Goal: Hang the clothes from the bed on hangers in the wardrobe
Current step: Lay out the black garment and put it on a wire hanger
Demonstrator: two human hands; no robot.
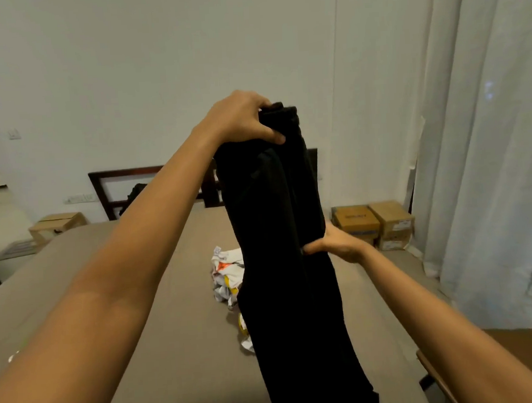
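Garment (289, 278) over bed (172, 318): left hand (240, 121) grips top, right hand (338, 243) edge.

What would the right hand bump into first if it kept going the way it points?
The black garment; the right hand pinches its edge. Beyond lies the patterned cloth on the bed, depth unclear.

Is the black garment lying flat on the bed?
No: the left hand grips the top of the black garment, so it hangs upright over the bed.

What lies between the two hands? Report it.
Head view: only the black garment, hanging. The left hand grips its bunched top; the right hand pinches its side lower down.
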